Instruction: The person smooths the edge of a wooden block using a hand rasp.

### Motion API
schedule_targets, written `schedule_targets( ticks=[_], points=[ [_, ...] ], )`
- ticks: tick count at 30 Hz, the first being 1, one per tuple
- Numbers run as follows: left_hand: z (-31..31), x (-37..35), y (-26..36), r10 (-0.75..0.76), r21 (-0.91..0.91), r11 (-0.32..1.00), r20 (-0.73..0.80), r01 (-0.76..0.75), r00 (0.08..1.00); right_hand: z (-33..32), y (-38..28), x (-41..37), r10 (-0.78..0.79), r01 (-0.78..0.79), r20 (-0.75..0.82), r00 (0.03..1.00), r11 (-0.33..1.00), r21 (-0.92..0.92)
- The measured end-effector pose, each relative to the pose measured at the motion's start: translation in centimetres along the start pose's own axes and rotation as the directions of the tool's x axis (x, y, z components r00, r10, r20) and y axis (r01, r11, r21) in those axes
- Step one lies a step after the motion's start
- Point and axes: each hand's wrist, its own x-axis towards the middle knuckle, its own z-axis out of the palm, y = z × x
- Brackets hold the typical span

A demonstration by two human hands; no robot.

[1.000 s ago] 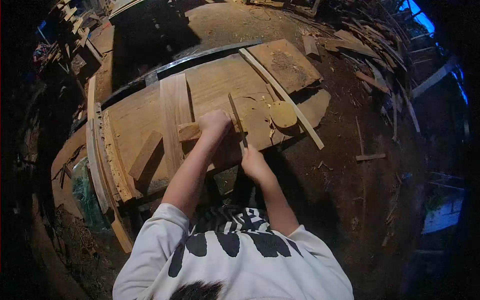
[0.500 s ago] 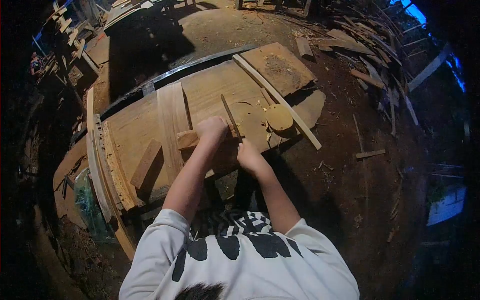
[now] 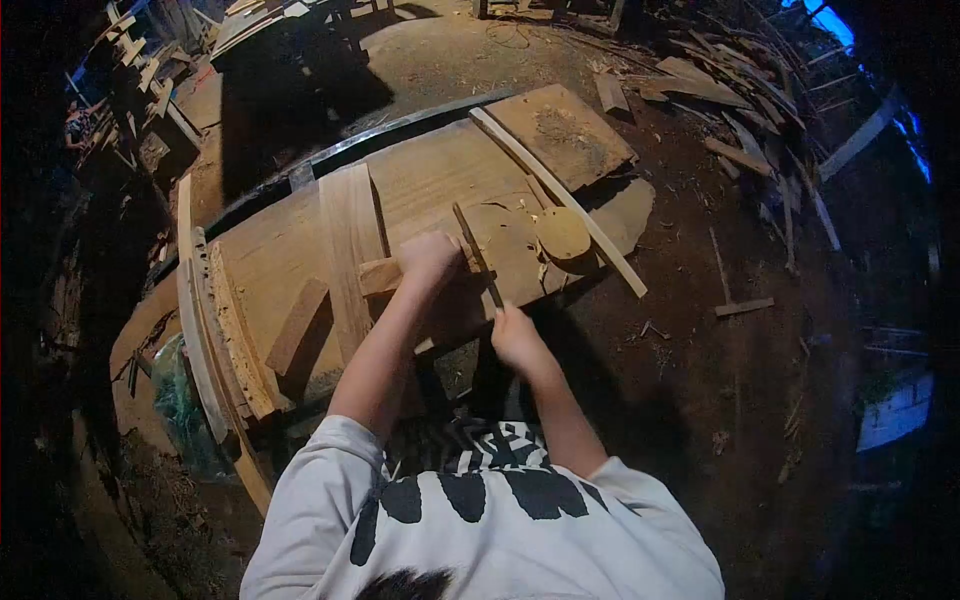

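My left hand (image 3: 432, 256) is closed over a short wooden block (image 3: 379, 277) and presses it down on the workbench (image 3: 415, 200). The fingers hide the middle of the block. My right hand (image 3: 518, 338), nearer my body, is wrapped around the near end of a long, narrow, dark file (image 3: 467, 230). The file lies across the right end of the block, just beside my left hand, and its far tip points away from me. Left of the block, a wide pale board (image 3: 347, 235) runs across the bench, with another wooden block (image 3: 298, 325) beyond it.
A round wooden disc (image 3: 563, 234) lies right of the file, beside a long pale strip (image 3: 575, 210). Long planks (image 3: 205, 330) line the bench's left end near a green plastic bag (image 3: 178, 395). Scrap wood (image 3: 735, 120) is heaped on the ground at the far right.
My right hand has drawn the file back toward my body and slightly right, so its far tip sits closer to the block. My left hand still holds the block in place.
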Motion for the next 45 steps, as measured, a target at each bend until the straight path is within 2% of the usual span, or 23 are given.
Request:
schedule_targets(
  ticks=[2,3,5,7,10,13,17,19,20,22,23,25,29,32,34,35,37,39,40,43,45],
  points=[
    [-0.1,-0.1,0.1,0.028,0.021,0.999,0.015,-0.029,0.999,-0.4,-1.3,2.0,-0.001,0.001,0.048,0.999,1.000,-0.007],
    [-0.5,-0.2,0.3,-0.013,0.004,1.000,0.011,0.012,1.000,-0.3,-1.7,2.3,-0.002,0.003,0.093,0.996,1.000,-0.014],
    [-0.7,-0.3,0.5,-0.054,-0.012,0.998,0.013,0.054,0.998,0.0,-1.5,1.6,-0.057,0.058,0.048,0.997,0.998,-0.020],
    [-0.6,-0.1,0.5,-0.066,-0.007,0.998,0.021,0.067,0.998,-0.6,-2.2,-1.0,0.142,-0.139,0.139,0.980,0.990,-0.035],
    [-0.5,0.2,0.4,-0.095,-0.025,0.995,0.000,0.095,0.995,-0.2,-0.3,-4.9,0.099,-0.096,0.052,0.994,0.994,-0.051],
    [0.4,0.7,0.1,-0.066,0.028,0.997,0.030,0.065,0.997,-1.0,-0.3,-6.7,0.199,-0.194,0.089,0.976,0.979,-0.061],
    [0.2,0.5,0.2,-0.057,0.046,0.997,0.042,0.055,0.997,-0.2,-1.2,-1.7,0.163,-0.160,0.076,0.984,0.986,-0.044],
    [0.1,0.5,0.0,0.050,0.125,0.990,0.073,-0.059,0.996,1.4,-0.7,1.3,0.044,-0.045,-0.018,0.999,0.999,-0.021],
    [-0.1,0.5,0.0,0.050,0.128,0.990,0.074,-0.059,0.996,1.8,-0.2,2.0,0.045,-0.045,-0.018,0.999,0.999,-0.018],
    [-0.7,0.3,0.2,0.062,0.128,0.989,0.117,-0.077,0.991,2.0,-0.1,2.5,-0.145,0.135,-0.081,0.986,0.984,-0.118],
    [-1.0,0.2,0.3,0.061,0.126,0.989,0.119,-0.076,0.991,2.0,0.3,2.1,-0.143,0.133,-0.079,0.987,0.984,-0.119],
    [-1.2,0.2,0.7,-0.017,0.062,0.998,0.141,0.008,0.990,0.6,-0.5,-0.5,0.135,-0.131,0.046,0.990,0.988,-0.085],
    [-1.5,0.4,0.7,-0.025,0.063,0.998,0.180,0.014,0.983,-0.8,-0.8,-6.2,0.179,-0.174,0.057,0.982,0.981,-0.086],
    [0.2,0.9,-0.2,0.067,0.143,0.985,0.180,-0.093,0.981,-0.8,-0.5,-6.9,0.169,-0.167,0.066,0.983,0.985,-0.035],
    [1.4,1.5,-0.9,0.159,0.156,0.974,0.035,-0.163,0.987,0.2,0.0,-4.6,0.098,-0.098,0.002,0.995,0.995,-0.028],
    [1.4,1.4,-0.9,0.159,0.157,0.974,0.036,-0.162,0.987,0.5,-0.2,-3.1,0.093,-0.093,-0.011,0.996,0.996,0.007],
    [-0.3,0.3,0.1,0.141,0.217,0.962,0.131,-0.167,0.981,0.9,-0.4,0.0,0.085,-0.084,-0.022,0.996,0.996,0.043],
    [-0.3,0.6,0.0,0.119,0.171,0.976,0.114,-0.138,0.986,1.1,-0.6,2.1,0.026,-0.026,-0.017,1.000,0.999,-0.038],
    [-0.3,0.6,-0.1,0.099,0.123,0.986,0.102,-0.112,0.990,1.1,-0.7,1.9,0.023,-0.023,-0.012,1.000,0.999,-0.039],
    [-1.8,-0.2,0.6,0.086,0.129,0.986,0.136,-0.103,0.987,0.8,-0.1,-0.5,0.000,0.001,0.012,1.000,0.999,-0.032],
    [-0.3,0.6,-0.1,0.087,0.110,0.989,0.134,-0.102,0.987,0.8,0.9,-3.5,0.047,-0.049,-0.023,0.999,0.996,-0.069]
  ],
)
